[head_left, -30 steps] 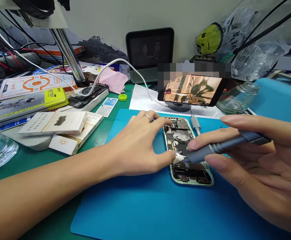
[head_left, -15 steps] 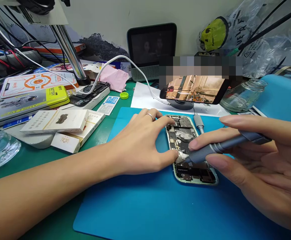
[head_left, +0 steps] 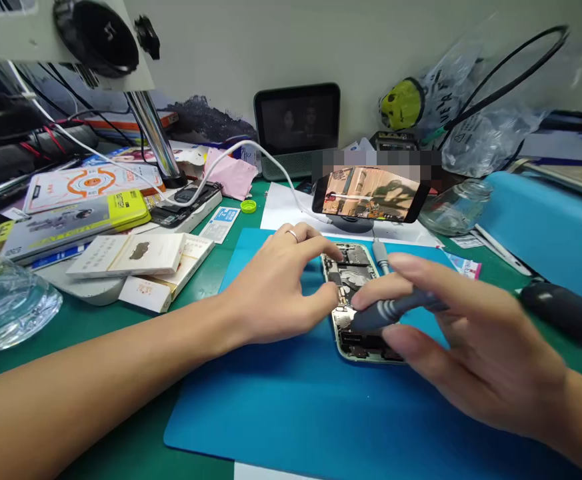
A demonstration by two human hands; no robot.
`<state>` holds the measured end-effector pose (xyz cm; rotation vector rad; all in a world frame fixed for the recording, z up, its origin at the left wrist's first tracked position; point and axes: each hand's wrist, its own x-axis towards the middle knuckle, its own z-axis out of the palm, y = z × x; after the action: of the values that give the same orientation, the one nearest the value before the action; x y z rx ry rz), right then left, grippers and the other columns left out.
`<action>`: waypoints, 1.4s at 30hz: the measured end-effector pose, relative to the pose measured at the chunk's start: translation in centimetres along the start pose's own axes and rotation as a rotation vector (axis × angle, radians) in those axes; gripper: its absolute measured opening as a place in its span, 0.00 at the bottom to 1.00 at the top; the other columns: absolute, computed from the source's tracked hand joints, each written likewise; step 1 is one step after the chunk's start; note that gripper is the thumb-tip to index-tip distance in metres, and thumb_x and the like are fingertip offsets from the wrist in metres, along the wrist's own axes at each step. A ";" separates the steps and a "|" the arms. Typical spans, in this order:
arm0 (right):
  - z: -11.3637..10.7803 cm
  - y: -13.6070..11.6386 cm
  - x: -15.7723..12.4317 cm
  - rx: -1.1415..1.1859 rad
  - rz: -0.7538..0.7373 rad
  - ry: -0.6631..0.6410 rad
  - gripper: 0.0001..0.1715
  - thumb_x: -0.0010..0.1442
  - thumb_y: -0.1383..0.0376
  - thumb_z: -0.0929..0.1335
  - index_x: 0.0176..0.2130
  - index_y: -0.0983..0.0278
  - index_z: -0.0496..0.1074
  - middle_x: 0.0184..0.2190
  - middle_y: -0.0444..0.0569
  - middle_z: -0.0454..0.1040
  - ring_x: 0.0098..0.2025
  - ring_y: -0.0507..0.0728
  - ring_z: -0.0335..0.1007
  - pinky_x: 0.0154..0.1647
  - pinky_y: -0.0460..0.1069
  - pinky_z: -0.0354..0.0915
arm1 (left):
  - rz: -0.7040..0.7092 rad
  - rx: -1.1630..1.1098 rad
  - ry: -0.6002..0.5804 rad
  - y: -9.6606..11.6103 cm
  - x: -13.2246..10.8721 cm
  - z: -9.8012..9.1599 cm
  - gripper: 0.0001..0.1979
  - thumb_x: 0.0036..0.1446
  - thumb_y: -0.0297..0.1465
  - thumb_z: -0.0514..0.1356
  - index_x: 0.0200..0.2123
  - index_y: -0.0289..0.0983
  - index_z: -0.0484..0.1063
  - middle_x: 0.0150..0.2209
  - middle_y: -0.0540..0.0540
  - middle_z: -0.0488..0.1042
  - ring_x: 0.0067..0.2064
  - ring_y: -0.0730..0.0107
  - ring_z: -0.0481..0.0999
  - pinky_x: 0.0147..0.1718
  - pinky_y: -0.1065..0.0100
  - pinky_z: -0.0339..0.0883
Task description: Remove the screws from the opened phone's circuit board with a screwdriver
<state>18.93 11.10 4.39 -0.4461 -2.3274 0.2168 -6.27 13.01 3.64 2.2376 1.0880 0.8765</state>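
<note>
Right now the opened phone [head_left: 355, 303] lies flat on the blue mat [head_left: 281, 400], its long axis running away from the person, between both hands. Her left hand [head_left: 275, 293] rests open, fingertips pressing the phone's left edge. Her right hand [head_left: 465, 340] grips a grey screwdriver [head_left: 395, 310], tip pointing left onto the phone's middle. Writing on the boxes nearby is too small to read.

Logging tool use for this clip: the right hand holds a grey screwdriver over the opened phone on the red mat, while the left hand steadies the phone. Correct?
Not quite: the mat is blue, not red, as the head view shows. The rest stands: the right hand holds the grey screwdriver over the opened phone, and the left hand steadies it.
</note>
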 end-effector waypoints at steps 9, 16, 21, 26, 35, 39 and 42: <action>1.9 0.2 1.8 0.029 -0.137 0.098 0.38 0.74 0.75 0.67 0.77 0.61 0.61 0.40 0.49 0.86 0.40 0.59 0.85 0.43 0.53 0.84 | 0.214 -0.065 -0.016 0.5 0.0 0.0 0.04 0.59 0.26 0.60 0.33 0.42 0.71 0.37 0.51 0.78 0.40 0.65 0.76 0.44 0.62 0.69; 2.4 0.8 1.1 0.083 -0.102 0.139 0.27 0.82 0.67 0.66 0.75 0.61 0.63 0.43 0.49 0.84 0.39 0.57 0.81 0.46 0.53 0.79 | 0.307 -0.089 -0.095 0.3 -0.1 0.2 0.02 0.59 0.28 0.61 0.36 0.41 0.71 0.35 0.52 0.74 0.37 0.68 0.71 0.40 0.64 0.66; 2.0 0.7 1.3 0.107 -0.094 0.096 0.24 0.84 0.64 0.61 0.74 0.61 0.63 0.40 0.48 0.83 0.39 0.57 0.80 0.44 0.54 0.77 | 0.328 -0.111 -0.117 0.0 -0.2 0.4 0.04 0.59 0.29 0.64 0.36 0.40 0.71 0.35 0.52 0.72 0.38 0.69 0.70 0.40 0.64 0.64; 1.6 0.7 1.5 0.086 -0.093 0.101 0.21 0.85 0.62 0.60 0.71 0.62 0.65 0.39 0.48 0.83 0.37 0.55 0.77 0.44 0.53 0.75 | 0.361 -0.146 -0.133 0.1 -0.1 0.5 0.08 0.64 0.34 0.71 0.39 0.39 0.75 0.36 0.52 0.74 0.38 0.69 0.71 0.42 0.64 0.65; 1.4 0.4 1.5 0.030 -0.120 0.117 0.19 0.86 0.61 0.60 0.68 0.64 0.68 0.37 0.47 0.82 0.37 0.55 0.77 0.44 0.53 0.73 | 0.373 -0.148 -0.084 -0.6 -0.1 1.0 0.16 0.67 0.44 0.76 0.43 0.40 0.80 0.35 0.55 0.74 0.36 0.73 0.70 0.38 0.66 0.60; 1.5 0.1 1.4 0.012 -0.107 0.126 0.18 0.84 0.66 0.60 0.67 0.64 0.69 0.45 0.52 0.84 0.45 0.56 0.81 0.48 0.54 0.76 | 0.397 -0.159 -0.064 -0.6 0.0 1.1 0.14 0.68 0.42 0.76 0.43 0.40 0.79 0.36 0.55 0.77 0.37 0.73 0.73 0.39 0.66 0.61; 1.6 0.1 1.5 0.054 -0.104 0.111 0.23 0.79 0.75 0.61 0.68 0.65 0.67 0.43 0.49 0.85 0.43 0.54 0.81 0.50 0.52 0.76 | 0.411 -0.182 -0.064 -0.5 0.1 1.1 0.13 0.69 0.38 0.75 0.38 0.39 0.77 0.35 0.55 0.79 0.37 0.75 0.76 0.40 0.68 0.64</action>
<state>16.82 11.73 4.23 -0.3020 -2.2236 0.1987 -5.67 13.22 2.55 2.3509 0.4995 1.0115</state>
